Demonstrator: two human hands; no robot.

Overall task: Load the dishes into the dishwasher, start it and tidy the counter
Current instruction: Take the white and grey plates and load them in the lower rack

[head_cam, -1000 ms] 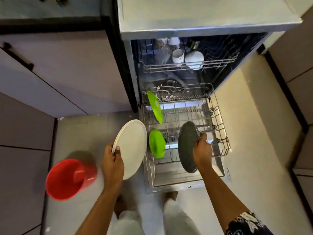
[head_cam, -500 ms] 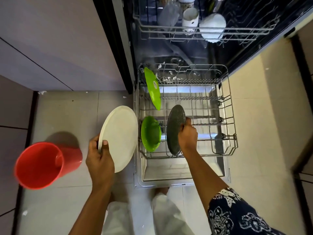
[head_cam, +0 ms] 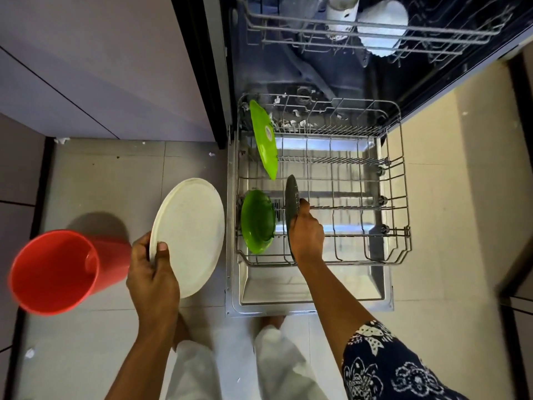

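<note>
- The right hand (head_cam: 305, 232) has its fingers curled round the rim of a dark grey plate (head_cam: 290, 203). The plate stands on edge among the tines in the near-left part of the pulled-out lower rack (head_cam: 401, 197).
- At nine o'clock from the grey plate, just beside it, a green bowl (head_cam: 256, 220) stands on edge in the same rack.
- At twelve o'clock from the bowl, a flat green plate (head_cam: 264, 140) leans upright by the rack's far-left corner, apart from the other two.
- The left hand (head_cam: 153, 272) grips a white plate (head_cam: 190, 235) by its near edge, thumb pressed on the face and fingers behind. This plate is held tilted above the floor tiles, outside the rack, at nine o'clock from the bowl.
- At nine o'clock from the left hand is a red plastic container (head_cam: 54, 272), its mouth turned toward me (I cannot tell whether it rests on the floor).
- The rack sits over the open dishwasher door (head_cam: 311, 290), whose steel inner face shows at the rack's six o'clock.
- At twelve o'clock, inside the machine, the upper rack (head_cam: 432, 39) holds white cups (head_cam: 383, 21).
</note>
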